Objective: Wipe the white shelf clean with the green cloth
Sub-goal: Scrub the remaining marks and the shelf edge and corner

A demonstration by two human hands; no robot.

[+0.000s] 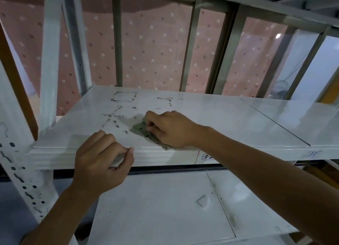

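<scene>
cloth (pixel 140 129) mostly hidden under right hand (pixel 170 129), fingers curled round it | left hand (pixel 102 160) curled, empty, on shelf (pixel 211 120) edge

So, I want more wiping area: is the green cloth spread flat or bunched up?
Bunched up: the green cloth sits crumpled under the right hand, only a small wad showing.

You are working with two hands, your left hand (pixel 100 164) and your right hand (pixel 170 128), and one green cloth (pixel 141 129). You are facing two white shelves, an upper shelf (pixel 211 120) and a lower shelf (pixel 156 217), each showing two panels. One small white pad (pixel 202 200) is lying below, and two handwritten marks (pixel 207 156) are showing on the front edge.
</scene>
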